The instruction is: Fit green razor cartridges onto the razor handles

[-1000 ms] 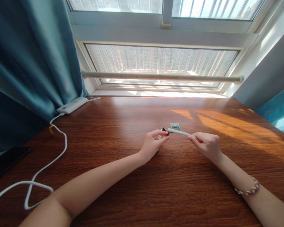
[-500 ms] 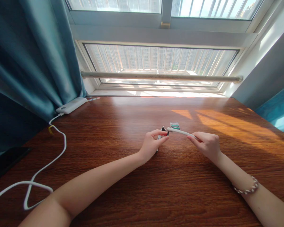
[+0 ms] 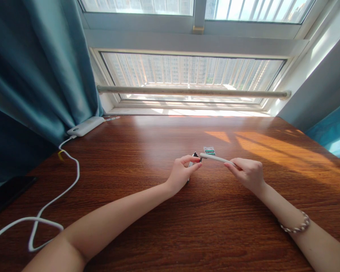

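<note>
Two bare hands meet above the wooden table. The left hand brings thumb and forefinger almost together around a slim silver-and-black item, partly hidden by the fingers; this pinch probably steadies it while leaving its upper end exposed. The right hand closes its fingers on the handle of a white toothbrush, apparently so that the dark bristles, facing down, reach the left fingertips; whether they touch the item cannot be told. A small clear-and-green piece lies just beyond the brush head. Compared with half a second earlier, both grips match; the bristles alone look slightly altered.
</note>
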A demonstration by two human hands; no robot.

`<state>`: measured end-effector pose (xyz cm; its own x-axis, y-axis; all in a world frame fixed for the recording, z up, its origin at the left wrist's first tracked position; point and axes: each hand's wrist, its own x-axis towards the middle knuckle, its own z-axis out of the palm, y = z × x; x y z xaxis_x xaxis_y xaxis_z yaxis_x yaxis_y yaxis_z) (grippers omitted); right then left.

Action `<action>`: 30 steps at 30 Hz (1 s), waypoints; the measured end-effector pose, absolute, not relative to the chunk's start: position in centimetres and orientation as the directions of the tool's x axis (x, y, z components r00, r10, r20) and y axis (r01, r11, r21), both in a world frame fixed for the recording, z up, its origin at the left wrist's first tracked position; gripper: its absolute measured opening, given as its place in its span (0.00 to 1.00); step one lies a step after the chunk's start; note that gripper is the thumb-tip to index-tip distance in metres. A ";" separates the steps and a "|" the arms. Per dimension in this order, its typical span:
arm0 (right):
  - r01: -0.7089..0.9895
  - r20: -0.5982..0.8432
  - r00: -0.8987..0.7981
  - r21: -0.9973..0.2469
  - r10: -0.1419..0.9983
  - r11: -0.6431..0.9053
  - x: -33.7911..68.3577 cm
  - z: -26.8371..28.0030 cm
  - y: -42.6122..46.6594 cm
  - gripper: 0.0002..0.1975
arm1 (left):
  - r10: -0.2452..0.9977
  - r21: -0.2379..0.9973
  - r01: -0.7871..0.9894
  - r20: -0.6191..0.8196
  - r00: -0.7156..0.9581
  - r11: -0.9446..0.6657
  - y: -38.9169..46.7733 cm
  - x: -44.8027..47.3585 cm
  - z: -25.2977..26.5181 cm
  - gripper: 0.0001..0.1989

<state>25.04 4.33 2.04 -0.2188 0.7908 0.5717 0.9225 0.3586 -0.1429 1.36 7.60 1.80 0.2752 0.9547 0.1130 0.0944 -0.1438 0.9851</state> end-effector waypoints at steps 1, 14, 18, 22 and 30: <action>0.924 0.571 -0.217 -0.142 0.792 0.355 25.1 2.0 4.3 0.16 | 0.955 0.986 0.092 0.111 0.277 -0.141 7.6 1.4 1.8 0.14; 0.927 0.584 -0.223 -0.120 0.780 0.355 25.0 2.1 4.3 0.17 | 0.958 0.989 0.091 0.084 0.276 -0.113 7.6 1.2 1.8 0.15; 0.940 0.568 -0.197 -0.123 0.799 0.319 24.9 2.2 4.3 0.18 | 0.958 0.989 0.100 0.080 0.275 -0.111 7.6 1.2 1.8 0.15; 0.934 0.568 -0.224 -0.107 0.792 0.340 24.9 2.2 4.3 0.17 | 0.958 0.987 0.105 0.088 0.272 -0.120 7.5 1.3 1.9 0.15; 0.917 0.592 -0.249 -0.112 0.767 0.384 25.1 2.2 4.3 0.16 | 0.960 0.984 0.105 0.113 0.255 -0.143 7.5 1.3 2.0 0.14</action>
<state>25.11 4.34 2.24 -0.2486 0.7666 0.5920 0.9166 0.3837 -0.1121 1.26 7.49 2.03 0.2553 0.9603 0.1127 0.1051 -0.1435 0.9841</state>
